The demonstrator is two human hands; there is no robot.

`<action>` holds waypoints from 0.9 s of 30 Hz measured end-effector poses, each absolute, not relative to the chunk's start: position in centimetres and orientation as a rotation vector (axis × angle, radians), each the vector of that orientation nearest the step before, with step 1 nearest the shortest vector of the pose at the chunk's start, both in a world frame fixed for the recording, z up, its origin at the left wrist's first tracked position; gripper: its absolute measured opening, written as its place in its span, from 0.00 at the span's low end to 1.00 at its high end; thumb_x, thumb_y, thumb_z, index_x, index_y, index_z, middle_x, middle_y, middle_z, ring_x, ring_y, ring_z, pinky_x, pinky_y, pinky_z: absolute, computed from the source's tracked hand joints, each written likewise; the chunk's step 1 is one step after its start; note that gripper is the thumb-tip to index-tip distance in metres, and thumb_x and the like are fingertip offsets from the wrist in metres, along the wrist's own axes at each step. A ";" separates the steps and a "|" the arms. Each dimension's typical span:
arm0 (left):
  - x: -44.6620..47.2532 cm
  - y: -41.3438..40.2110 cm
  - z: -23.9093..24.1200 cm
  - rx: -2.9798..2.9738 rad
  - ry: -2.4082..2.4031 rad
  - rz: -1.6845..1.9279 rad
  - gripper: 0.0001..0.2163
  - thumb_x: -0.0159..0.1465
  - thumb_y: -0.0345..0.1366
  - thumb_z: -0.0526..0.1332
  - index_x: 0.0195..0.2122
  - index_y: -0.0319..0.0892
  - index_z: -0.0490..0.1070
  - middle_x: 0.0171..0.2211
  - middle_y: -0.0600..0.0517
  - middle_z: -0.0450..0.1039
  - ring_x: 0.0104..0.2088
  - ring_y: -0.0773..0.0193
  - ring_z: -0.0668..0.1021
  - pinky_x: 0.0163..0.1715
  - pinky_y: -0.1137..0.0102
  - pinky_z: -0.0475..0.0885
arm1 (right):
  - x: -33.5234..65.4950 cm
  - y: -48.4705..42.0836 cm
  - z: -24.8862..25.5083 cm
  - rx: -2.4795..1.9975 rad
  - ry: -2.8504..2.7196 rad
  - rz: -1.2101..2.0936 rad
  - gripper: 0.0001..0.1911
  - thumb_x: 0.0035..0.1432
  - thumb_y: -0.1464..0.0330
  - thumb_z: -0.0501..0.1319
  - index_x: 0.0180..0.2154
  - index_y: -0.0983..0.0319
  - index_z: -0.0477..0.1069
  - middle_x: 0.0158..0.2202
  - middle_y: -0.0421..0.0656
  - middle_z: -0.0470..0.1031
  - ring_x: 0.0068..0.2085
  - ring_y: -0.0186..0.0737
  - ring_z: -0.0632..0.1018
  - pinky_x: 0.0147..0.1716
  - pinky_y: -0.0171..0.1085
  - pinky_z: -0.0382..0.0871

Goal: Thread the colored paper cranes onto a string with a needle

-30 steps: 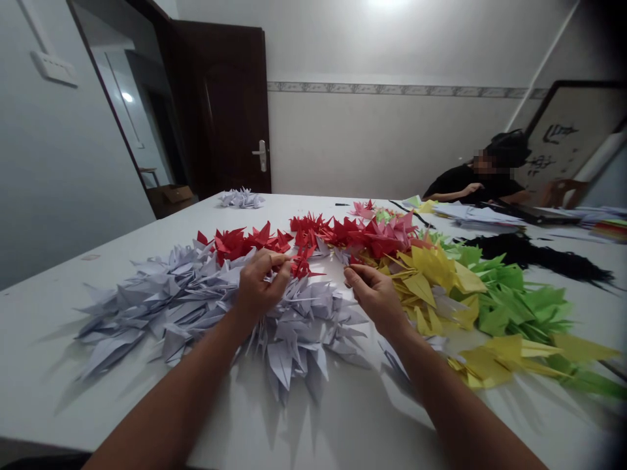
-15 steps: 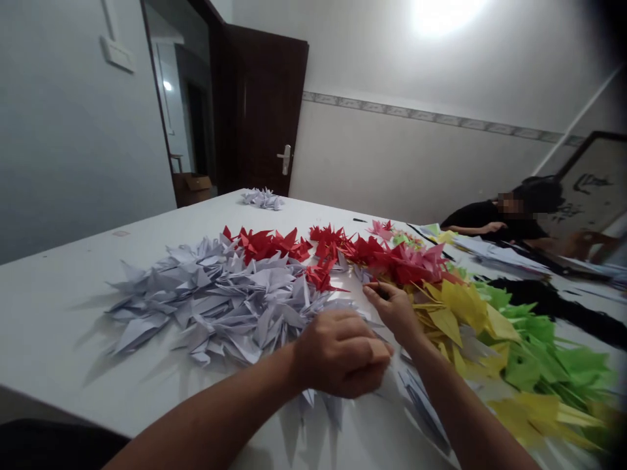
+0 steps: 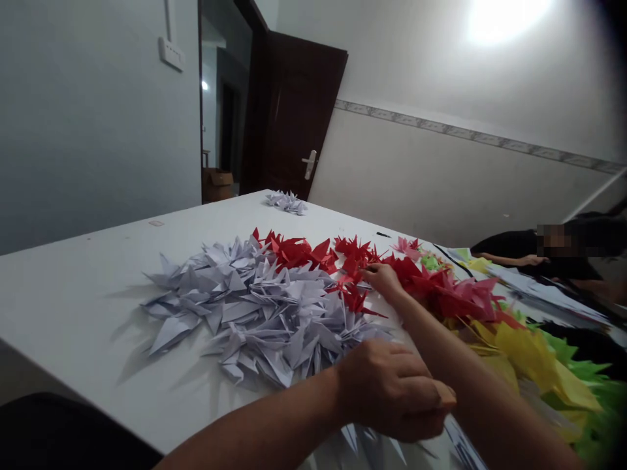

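My left hand (image 3: 396, 390) is closed in a fist in front of the white folded paper cranes (image 3: 274, 300). Whatever it may hold is hidden behind the fingers. My right hand (image 3: 385, 281) stretches forward past it, its fingers drawn together at the tips. Those fingertips are among the red paper cranes (image 3: 357, 258), but what is between them does not show clearly. Nearer to me, under and beside the right forearm, lie yellow paper cranes (image 3: 533, 362) and green ones (image 3: 600, 378).
A smaller group of white cranes (image 3: 287, 202) lies near the far corner of the white table (image 3: 73, 287). Paper stacks (image 3: 548, 294) and a black strap run along the right side. Another person (image 3: 529, 251) sits there. A brown door (image 3: 294, 111) stands ajar behind.
My right hand has moved forward to the red cranes. The view has swung left, so the table and cranes appear further right. The left hand stays closed.
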State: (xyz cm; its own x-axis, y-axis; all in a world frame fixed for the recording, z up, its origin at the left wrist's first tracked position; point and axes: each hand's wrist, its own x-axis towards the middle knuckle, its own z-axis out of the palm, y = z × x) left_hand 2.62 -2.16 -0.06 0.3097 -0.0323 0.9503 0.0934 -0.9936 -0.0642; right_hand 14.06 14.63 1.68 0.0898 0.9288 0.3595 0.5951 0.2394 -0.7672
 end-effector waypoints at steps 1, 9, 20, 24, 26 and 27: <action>2.5 -2.0 -0.1 -2.469 -0.062 -1.788 0.04 0.58 0.32 0.54 0.30 0.43 0.67 0.24 0.54 0.75 0.23 0.68 0.74 0.25 0.71 0.72 | 14.3 14.1 2.3 -1.428 -1.585 0.473 0.12 0.37 0.61 0.65 0.17 0.65 0.71 0.12 0.35 0.64 0.18 0.29 0.61 0.20 0.32 0.53; 0.7 -1.2 0.7 -2.172 -0.383 -2.212 0.17 0.57 0.25 0.54 0.48 0.41 0.63 0.41 0.44 0.69 0.45 0.58 0.72 0.43 0.61 0.72 | 16.4 2.3 5.5 -1.110 -1.303 0.826 0.16 0.45 0.57 0.66 0.28 0.62 0.68 0.14 0.31 0.57 0.14 0.25 0.56 0.12 0.29 0.46; 1.2 -1.1 0.6 -2.554 -0.546 -2.113 0.12 0.60 0.28 0.58 0.46 0.42 0.66 0.46 0.43 0.70 0.47 0.58 0.73 0.47 0.60 0.71 | 16.7 -4.5 0.6 -0.950 -1.558 0.100 0.05 0.54 0.66 0.61 0.32 0.59 0.74 0.28 0.41 0.74 0.30 0.39 0.73 0.34 0.38 0.67; 1.7 -0.8 0.1 -2.567 -0.808 -2.207 0.12 0.59 0.29 0.58 0.45 0.41 0.67 0.40 0.46 0.73 0.40 0.61 0.76 0.40 0.66 0.74 | 16.6 -4.6 0.5 -0.970 -1.547 0.164 0.06 0.54 0.65 0.61 0.35 0.59 0.72 0.28 0.40 0.72 0.29 0.37 0.72 0.32 0.36 0.66; 1.8 -0.5 -0.1 -2.500 -0.916 -2.386 0.13 0.59 0.30 0.59 0.46 0.41 0.67 0.42 0.46 0.72 0.41 0.61 0.77 0.40 0.67 0.75 | 16.4 -4.8 0.6 -0.980 -1.527 0.313 0.09 0.53 0.63 0.62 0.35 0.60 0.70 0.26 0.39 0.70 0.27 0.35 0.70 0.28 0.34 0.64; 1.9 -0.3 -0.1 -2.466 -0.932 -2.481 0.14 0.59 0.31 0.60 0.46 0.42 0.66 0.43 0.46 0.72 0.42 0.61 0.76 0.41 0.66 0.75 | 16.2 -4.9 0.6 -0.975 -1.529 0.416 0.10 0.53 0.61 0.61 0.35 0.60 0.68 0.26 0.38 0.68 0.25 0.33 0.68 0.26 0.33 0.63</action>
State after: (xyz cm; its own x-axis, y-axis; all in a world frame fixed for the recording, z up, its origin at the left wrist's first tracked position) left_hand 1.85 -0.27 -0.10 -0.0119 0.6466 0.7627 0.0157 -0.7626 0.6467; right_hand 16.20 -4.86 0.61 0.0676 0.7678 0.6371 0.3393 0.5828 -0.7383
